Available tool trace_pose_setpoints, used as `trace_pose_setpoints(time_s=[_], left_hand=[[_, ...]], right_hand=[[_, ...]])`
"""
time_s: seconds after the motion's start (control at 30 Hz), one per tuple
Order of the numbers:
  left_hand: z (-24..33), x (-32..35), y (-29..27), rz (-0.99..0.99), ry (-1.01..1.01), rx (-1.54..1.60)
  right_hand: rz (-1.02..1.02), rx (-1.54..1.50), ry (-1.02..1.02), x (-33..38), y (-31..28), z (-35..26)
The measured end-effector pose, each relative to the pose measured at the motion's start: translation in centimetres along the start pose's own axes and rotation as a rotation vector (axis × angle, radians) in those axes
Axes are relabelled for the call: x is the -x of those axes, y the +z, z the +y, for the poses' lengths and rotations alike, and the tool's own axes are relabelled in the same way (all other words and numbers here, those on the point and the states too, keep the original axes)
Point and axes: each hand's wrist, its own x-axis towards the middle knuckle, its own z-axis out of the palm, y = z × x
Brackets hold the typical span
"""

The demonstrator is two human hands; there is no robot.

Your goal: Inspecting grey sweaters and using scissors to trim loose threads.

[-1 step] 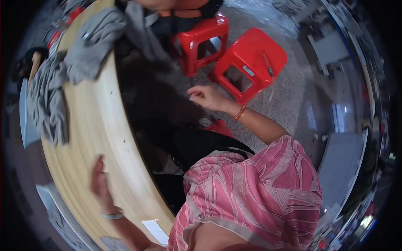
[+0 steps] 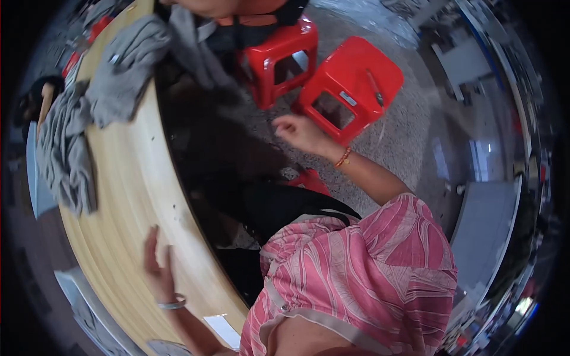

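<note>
My left hand (image 2: 158, 265) hovers over the near part of the light wooden table (image 2: 127, 172), its fingers apart and nothing in them. A pale bracelet circles that wrist. Off the table's right side, my right hand (image 2: 304, 136) hangs in the air before a red plastic stool (image 2: 371, 71). Its fingers are curled in, slightly blurred, and no object shows in them. A beaded red bracelet (image 2: 342, 156) is on this wrist. Nearest to my left forearm on the table lies a white rectangular sheet or card (image 2: 222, 330).
Grey cloths (image 2: 127, 65) lie along the table's far end, one hanging off its left edge. Another person (image 2: 255, 15) sits on a second red stool (image 2: 282, 56). A thin tool (image 2: 375, 88) rests on the nearer stool. At the right stands a grey flat-topped surface (image 2: 487, 231).
My left hand has shifted a little to the right, and its fingers have spread. My right hand has moved slightly right and down. The table and cloths appear slightly shifted in the view.
</note>
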Motion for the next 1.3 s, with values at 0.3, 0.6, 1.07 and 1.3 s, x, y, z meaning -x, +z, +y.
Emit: trace_pose_setpoints(time_s=[0.3, 0.6, 1.07, 1.3], left_hand=[[-1.2, 2.8, 7.3, -0.101, 0.024, -0.319], [-0.5, 5.9, 8.8, -0.076, -0.054, -0.460], [-2.8, 11.0, 9.8, 0.075, -0.117, -0.615], [-3.9, 12.1, 10.1, 0.147, -0.110, -0.602]], right_hand=[[0.706, 1.182, 0.521, 5.7, -20.0, 14.1], [0.379, 1.225, 0.717, 5.3, -28.4, 19.6], [0.359, 0.273, 0.679, 4.2, -17.8, 7.6], [0.222, 0.487, -0.041, 0.9, -12.5, -2.7]])
